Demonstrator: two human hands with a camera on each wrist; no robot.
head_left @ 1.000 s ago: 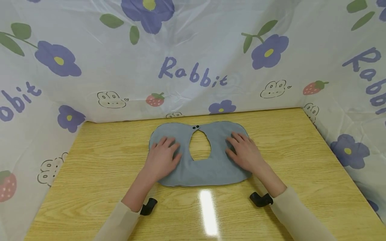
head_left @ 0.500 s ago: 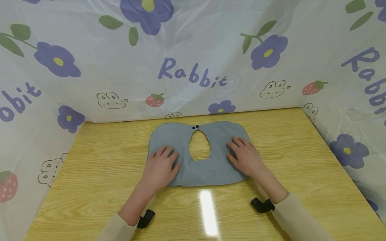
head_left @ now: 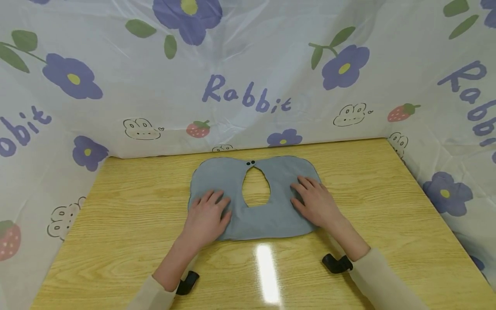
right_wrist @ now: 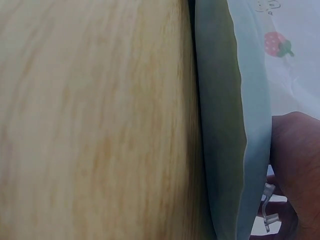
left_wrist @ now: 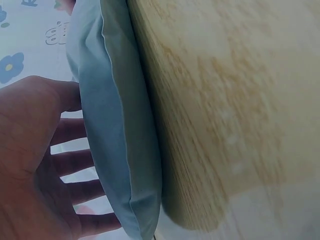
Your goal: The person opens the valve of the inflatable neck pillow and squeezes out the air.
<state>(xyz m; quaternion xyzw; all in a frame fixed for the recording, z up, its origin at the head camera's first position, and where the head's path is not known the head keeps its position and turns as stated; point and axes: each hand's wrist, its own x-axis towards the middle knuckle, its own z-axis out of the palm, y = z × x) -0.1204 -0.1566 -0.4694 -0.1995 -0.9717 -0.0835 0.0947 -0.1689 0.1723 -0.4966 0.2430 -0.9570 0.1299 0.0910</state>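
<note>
A grey-blue neck pillow (head_left: 255, 221) lies flat on the wooden table, its two ends meeting at two dark snaps (head_left: 250, 162) at the back, around an oval opening. On its left half rests my left hand (head_left: 206, 217), fingers spread. My right hand (head_left: 315, 202) rests likewise on the right half. In the left wrist view, the fingertips touch the puffy top of the pillow (left_wrist: 107, 115), and its seam runs along the side. Beside the pillow edge (right_wrist: 255, 100) in the right wrist view, a small clear plastic piece (right_wrist: 269, 207) sticks out near the fingers, which are partly hidden.
White cloth (head_left: 248, 56) printed with flowers, rabbits and strawberries stands behind the table and along both sides. Bare wood (head_left: 131, 206) surrounds the pillow. Black wrist-mounted pieces (head_left: 337, 263) sit by each wrist. A bright light reflection lies on the front of the table.
Both hands have slid a little toward me over the pillow, the left one more than the right. Over the last half second they stay nearly still. The pillow has hardly moved.
</note>
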